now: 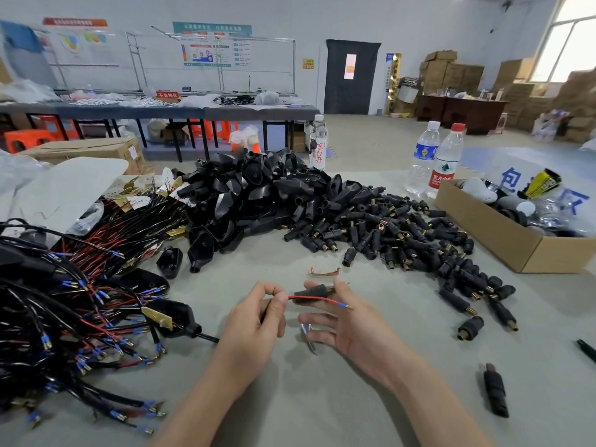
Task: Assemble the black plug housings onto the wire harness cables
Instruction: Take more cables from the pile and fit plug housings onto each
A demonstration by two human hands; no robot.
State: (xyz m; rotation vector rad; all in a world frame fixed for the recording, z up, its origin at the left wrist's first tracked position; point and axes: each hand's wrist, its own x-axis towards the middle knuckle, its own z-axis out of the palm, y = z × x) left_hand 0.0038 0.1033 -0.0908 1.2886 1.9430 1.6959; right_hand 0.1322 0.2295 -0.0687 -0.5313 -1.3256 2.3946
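Note:
My left hand (258,321) pinches a red wire (314,299) whose blue-sleeved brass terminal points right. This wire runs back to a black harness cable carrying a black plug housing (175,314). My right hand (348,317) holds a small black plug barrel (311,290) between thumb and fingers, just above the red wire, and a thin metal tool (308,338) sticks out under its lower fingers. A tangle of harness cables (64,301) lies at the left. Black housings (258,195) are heaped at the centre back, with a spread of small barrels (403,233) to the right.
A small copper strip (325,271) lies just beyond my hands. An open cardboard box (516,233) sits at the right, with three water bottles (432,159) behind the piles. Loose barrels (495,390) lie near the right front.

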